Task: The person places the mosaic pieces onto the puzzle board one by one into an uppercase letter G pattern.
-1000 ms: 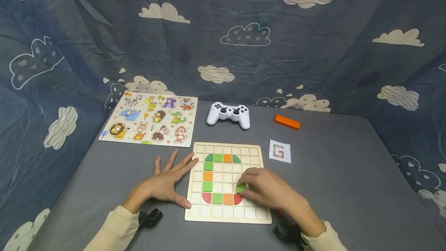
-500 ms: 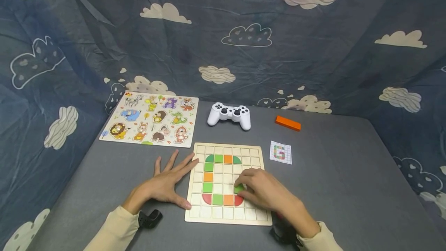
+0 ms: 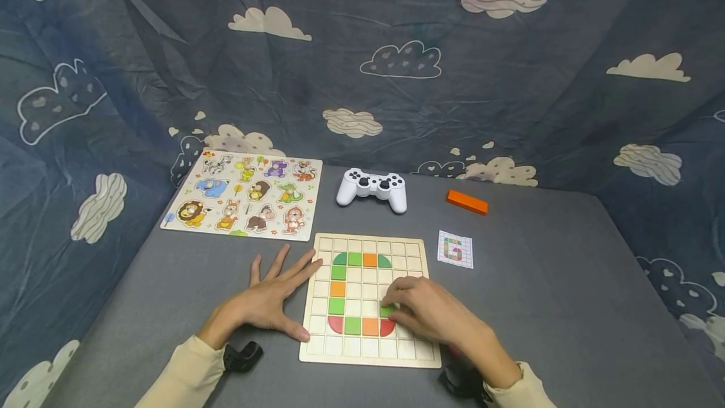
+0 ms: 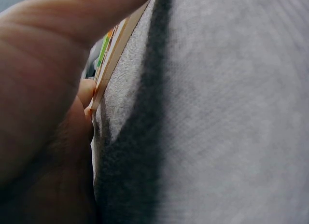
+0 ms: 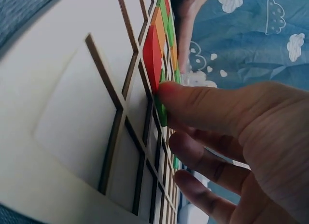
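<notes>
My right hand (image 3: 426,308) pinches a green square tile (image 3: 387,310) between thumb and fingers, over the wooden grid board (image 3: 404,349). The tile sits just above a red quarter-round tile (image 3: 387,328); in the right wrist view the green tile (image 5: 161,110) is at the grid right beside the red tile (image 5: 151,60). Green, orange, red and dark green tiles form a C-like outline on the board, among them an orange tile (image 3: 337,289). My left hand (image 3: 266,298) lies with fingers spread, touching the board's left edge with fingertips and thumb.
A small pattern card (image 3: 455,249) lies right of the board, with an orange block (image 3: 467,202) behind it. A white game controller (image 3: 371,190) and an animal peg puzzle (image 3: 243,195) are at the back. Cloud-printed cloth hangs behind the table.
My right hand has shifted slightly left with the green tile, which now lines up above the red quarter-round tile. My left hand has stayed put.
</notes>
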The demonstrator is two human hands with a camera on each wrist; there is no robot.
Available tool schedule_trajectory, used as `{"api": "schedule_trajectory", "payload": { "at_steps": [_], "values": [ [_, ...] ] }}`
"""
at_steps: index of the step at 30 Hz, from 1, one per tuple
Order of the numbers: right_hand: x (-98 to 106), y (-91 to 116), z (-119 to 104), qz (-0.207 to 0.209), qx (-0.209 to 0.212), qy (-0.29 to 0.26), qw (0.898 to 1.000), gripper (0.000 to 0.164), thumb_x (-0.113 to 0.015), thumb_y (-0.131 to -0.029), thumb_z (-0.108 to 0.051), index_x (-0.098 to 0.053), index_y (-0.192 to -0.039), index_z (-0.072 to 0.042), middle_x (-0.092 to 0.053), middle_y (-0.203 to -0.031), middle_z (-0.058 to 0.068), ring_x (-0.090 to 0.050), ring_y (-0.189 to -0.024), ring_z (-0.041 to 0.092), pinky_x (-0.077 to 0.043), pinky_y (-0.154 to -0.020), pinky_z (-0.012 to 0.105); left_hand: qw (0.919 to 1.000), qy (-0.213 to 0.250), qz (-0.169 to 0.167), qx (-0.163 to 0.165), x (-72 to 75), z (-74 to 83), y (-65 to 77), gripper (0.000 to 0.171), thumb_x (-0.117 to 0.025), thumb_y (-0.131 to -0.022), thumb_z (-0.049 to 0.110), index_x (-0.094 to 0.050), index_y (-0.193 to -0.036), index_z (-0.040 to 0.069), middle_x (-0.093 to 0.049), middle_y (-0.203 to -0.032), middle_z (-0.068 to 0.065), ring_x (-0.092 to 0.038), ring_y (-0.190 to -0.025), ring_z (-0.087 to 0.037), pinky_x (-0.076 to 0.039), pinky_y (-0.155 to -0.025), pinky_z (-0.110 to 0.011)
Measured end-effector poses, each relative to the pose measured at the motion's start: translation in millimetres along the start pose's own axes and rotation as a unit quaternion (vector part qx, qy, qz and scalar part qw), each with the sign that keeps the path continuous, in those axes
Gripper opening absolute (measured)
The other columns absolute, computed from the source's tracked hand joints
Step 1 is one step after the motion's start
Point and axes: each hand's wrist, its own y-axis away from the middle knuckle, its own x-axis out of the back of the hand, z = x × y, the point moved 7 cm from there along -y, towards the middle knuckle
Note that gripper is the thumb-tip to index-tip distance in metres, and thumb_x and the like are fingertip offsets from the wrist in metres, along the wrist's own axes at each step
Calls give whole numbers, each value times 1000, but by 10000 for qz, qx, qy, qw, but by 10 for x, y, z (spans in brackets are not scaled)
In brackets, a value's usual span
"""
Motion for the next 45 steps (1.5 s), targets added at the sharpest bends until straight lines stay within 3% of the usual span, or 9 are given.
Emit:
{"api": "schedule_trajectory", "payload": {
  "at_steps": [17,20,27,36,45],
  "values": [
    [5,-23,42,-105,-164,-276,9994,21,-76,-88,-15,-76,-108,-15,-71,-104,-6,-63,-90,6,-56,-82,29,10000,-53,-13,16,10,-27,-23,125,-84,-63,67,-19,-162,26,-3,-171,-1,17,-151,-46,20,-103,-79],
    [63,1,76,-100,-160,-389,9991,21,-75,-89,-15,-75,-110,-14,-72,-105,-5,-63,-91,7,-55,-83,29,10000,-89,-7,-7,18,-12,-36,125,-84,-64,66,-19,-162,25,-4,-171,-1,17,-151,-47,20,-103,-79],
    [287,187,280,117,-501,-265,9983,25,-79,-87,-16,-75,-112,-13,-71,-98,-6,-59,-80,8,-50,-71,25,9999,-154,-71,12,5,4,-49,124,-84,-64,67,-19,-162,26,-4,-171,0,16,-152,-46,19,-103,-79],
    [327,525,539,161,-958,117,9952,31,-85,-80,-20,-74,-109,-15,-70,-111,-5,-64,-104,17,-55,-90,43,9998,-124,-126,65,-7,-12,-28,125,-83,-63,68,-18,-162,27,-2,-171,0,18,-152,-45,20,-104,-78],
    [299,685,697,-256,-1560,183,9873,42,-87,-77,-25,-73,-115,-15,-69,-118,-1,-63,-112,24,-52,-97,49,9999,-119,-72,75,3,-22,-12,125,-84,-63,67,-19,-162,27,-4,-171,0,16,-152,-45,19,-104,-79]
  ]
}}
